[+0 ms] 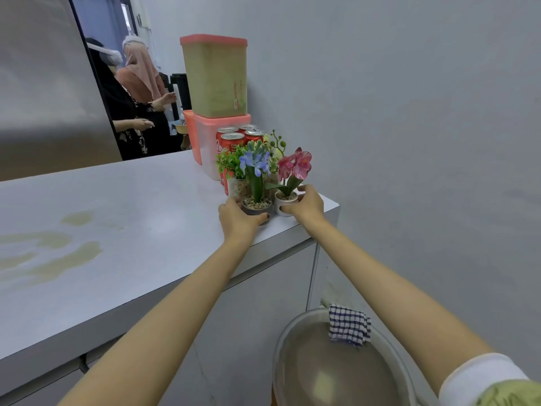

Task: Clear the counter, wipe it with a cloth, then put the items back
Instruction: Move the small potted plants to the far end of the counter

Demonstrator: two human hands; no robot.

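Note:
On the white counter (131, 218), near its right corner, stand small flower pots. My left hand (238, 216) wraps the grey pot with the blue flower (257, 203). My right hand (304, 202) grips the white pot with the pink orchid (287, 199). Both pots rest on the counter. Behind them are a green plant pot (234, 171), several red cola cans (231, 142), and two pink-lidded plastic containers (215, 80) stacked against the wall. A blue-checked cloth (348, 325) hangs on the rim of a basin below the counter. Brownish spill stains (58, 253) mark the counter's left part.
The metal basin (330, 364) of cloudy water sits below right, beside the cabinet front (263, 288). A grey wall (409, 112) closes the right side. Two people (134, 98) stand in the doorway at the back left.

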